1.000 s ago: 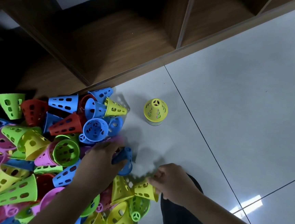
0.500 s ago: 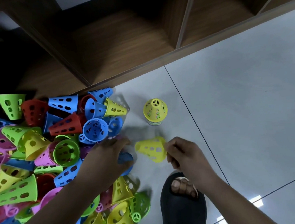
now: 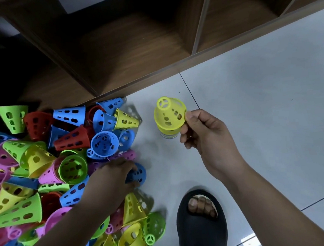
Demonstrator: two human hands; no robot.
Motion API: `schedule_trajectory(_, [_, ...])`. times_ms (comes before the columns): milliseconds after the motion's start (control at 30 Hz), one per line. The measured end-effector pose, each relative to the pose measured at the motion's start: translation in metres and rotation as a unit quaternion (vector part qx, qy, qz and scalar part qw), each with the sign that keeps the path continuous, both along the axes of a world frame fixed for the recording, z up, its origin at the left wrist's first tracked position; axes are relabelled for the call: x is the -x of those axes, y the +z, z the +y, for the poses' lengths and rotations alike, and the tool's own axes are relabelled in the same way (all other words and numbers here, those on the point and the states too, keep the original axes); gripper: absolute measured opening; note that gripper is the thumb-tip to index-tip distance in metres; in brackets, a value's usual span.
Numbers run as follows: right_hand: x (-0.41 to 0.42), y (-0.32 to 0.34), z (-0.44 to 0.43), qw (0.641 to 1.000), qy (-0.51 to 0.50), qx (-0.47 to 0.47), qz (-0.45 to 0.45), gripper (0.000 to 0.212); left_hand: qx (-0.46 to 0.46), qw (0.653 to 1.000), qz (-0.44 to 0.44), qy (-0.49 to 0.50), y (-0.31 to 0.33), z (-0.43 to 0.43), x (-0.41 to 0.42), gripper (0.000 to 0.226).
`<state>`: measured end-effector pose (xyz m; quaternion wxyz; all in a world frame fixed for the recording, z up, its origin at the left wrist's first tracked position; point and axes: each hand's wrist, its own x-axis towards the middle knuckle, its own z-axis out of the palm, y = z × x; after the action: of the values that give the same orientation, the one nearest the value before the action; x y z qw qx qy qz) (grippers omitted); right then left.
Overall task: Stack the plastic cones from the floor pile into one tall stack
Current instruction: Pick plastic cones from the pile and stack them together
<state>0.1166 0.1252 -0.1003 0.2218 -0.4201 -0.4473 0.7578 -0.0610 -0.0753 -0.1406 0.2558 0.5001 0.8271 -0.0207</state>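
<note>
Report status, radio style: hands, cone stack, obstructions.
Right hand pinches yellow cone by rim, tilted over stack. Left hand grips blue cone at pile edge. Stack unobstructed; foot apart.

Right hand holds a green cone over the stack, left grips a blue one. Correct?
No: head view shows the cone in the right hand is yellow, not green. It is over the stack; the left hand grips a blue cone.

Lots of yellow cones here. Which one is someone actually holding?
The yellow cone pinched at its rim by the right hand, tilted over the small stack. Other yellow ones lie loose in the pile; the left hand grips a blue cone.
</note>
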Motion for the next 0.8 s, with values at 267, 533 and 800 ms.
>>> schedule_trajectory(267, [-0.003, -0.034, -0.006, 0.988, -0.006, 0.052, -0.146, 0.026, -0.056, 0.998, 0.001, 0.016, 0.016, 0.016, 0.007, 0.028])
schedule_trajectory(533, [-0.02, -0.05, -0.047, 0.964, 0.112, 0.056, -0.235, 0.014, -0.263, 0.957, -0.055, 0.108, 0.078, 0.053, 0.018, 0.027])
schedule_trajectory(800, [-0.039, -0.063, -0.11, 0.863, 0.388, -0.17, -0.277, 0.037, -0.412, 0.898, -0.09, 0.121, 0.107, 0.092, -0.006, 0.019])
